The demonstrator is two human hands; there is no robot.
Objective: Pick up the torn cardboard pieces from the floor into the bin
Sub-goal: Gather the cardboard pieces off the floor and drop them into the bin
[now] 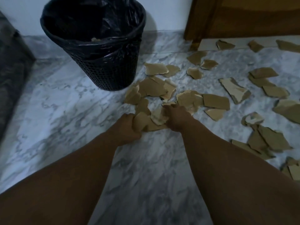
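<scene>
Brown torn cardboard pieces are scattered over the marble floor, mostly to the right of one black mesh bin. Roughly two dozen loose ones can be counted, though overlaps leave the exact number uncertain. One pale scrap is seen inside the bin's black liner. Two hands are in view, and a small bundle of pieces is gripped between them, near the bin's base. The left hand is curled round the bundle's left edge, and the right hand is closed over its right side. Bare floor is left open to the left of the bin and between the forearms. The scatter is bounded at the back by one wooden door frame, and one dark grey object is cut off by the left edge.
</scene>
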